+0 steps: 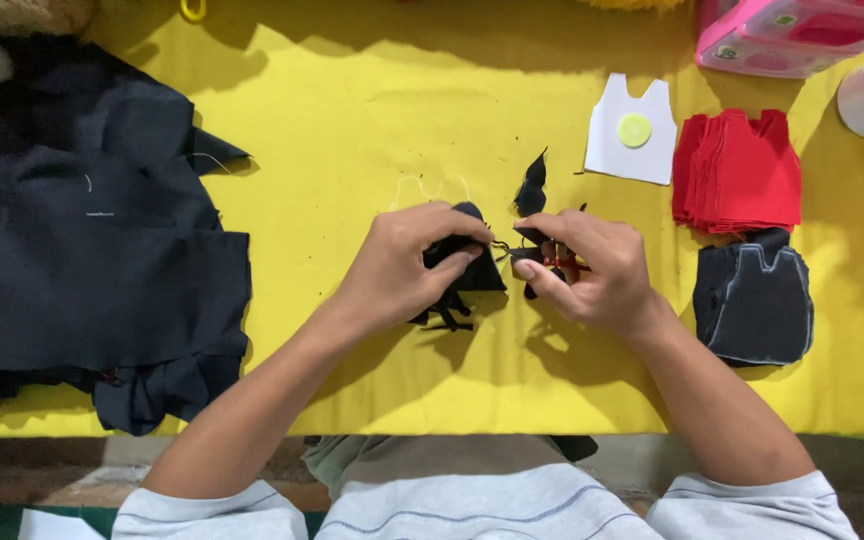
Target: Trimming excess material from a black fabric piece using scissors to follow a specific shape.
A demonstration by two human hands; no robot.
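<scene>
While the left hand (407, 262) is pinching a small black fabric piece (467, 262) near the middle of the yellow worktop (352, 130), the right hand (592, 270) is working small scissors (550, 258) into the edge of this piece. Both hands are closed: the left one is clamped on the cloth, with thumb and fingers pressing it flat, and the right one is wrapped around the scissors, whose reddish handles are only partly showing between the fingers. I cannot tell if the blades are open or closed, because they are too small and dark against the cloth.

Just beyond the black fabric piece, a narrow black offcut (531, 186) is standing up from the cut. The step in hand seems to be the trimming of the piece along its outline, and I judge it is only partly done. A further cut would call for a firm hold from the left hand and short, careful snips close to the fingers.

To the right of the black fabric piece, a white vest-shaped template (630, 130) is lying, then a red stack of cut pieces (737, 170) and a dark stack (754, 305) below it. Far to the left of the piece, a big heap of dark cloth (82, 250) is resting.
</scene>
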